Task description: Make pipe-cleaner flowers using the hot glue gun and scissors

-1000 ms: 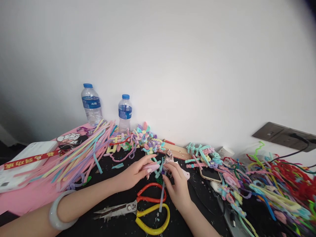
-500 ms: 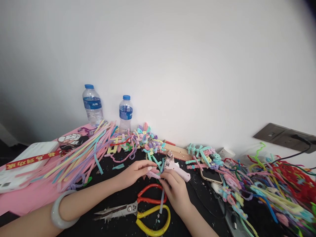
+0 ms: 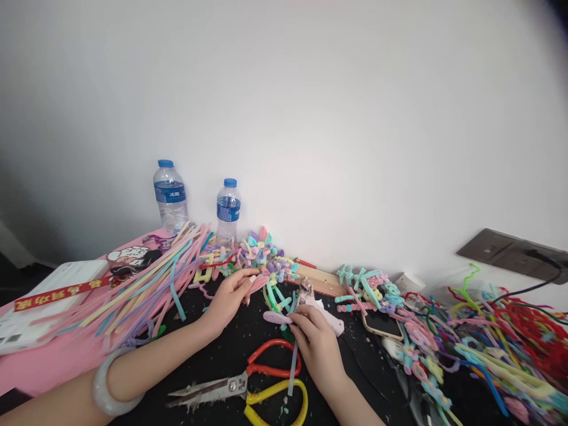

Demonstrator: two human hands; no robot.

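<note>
Lilac loop (image 3: pixel 276 318) pinched, right hand (image 3: pixel 317 340) (palm down) angles leftward

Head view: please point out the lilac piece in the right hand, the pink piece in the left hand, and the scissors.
Lilac piece (image 3: pixel 276 318): head view, middle of its fuzzy body.
Pink piece (image 3: pixel 258 284): head view, its exposed part.
Scissors (image 3: pixel 240 384): head view, metal beside the pivot screw.

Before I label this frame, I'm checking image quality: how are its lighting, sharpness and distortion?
Head view: the wall is brightest around mid-frame, dimmer toward the left; head view: a dark patch cuts the top right corner; head view: red strands near the right edge look soft and stretched; head view: the purple loop in the right hand has a clear outline.
</note>
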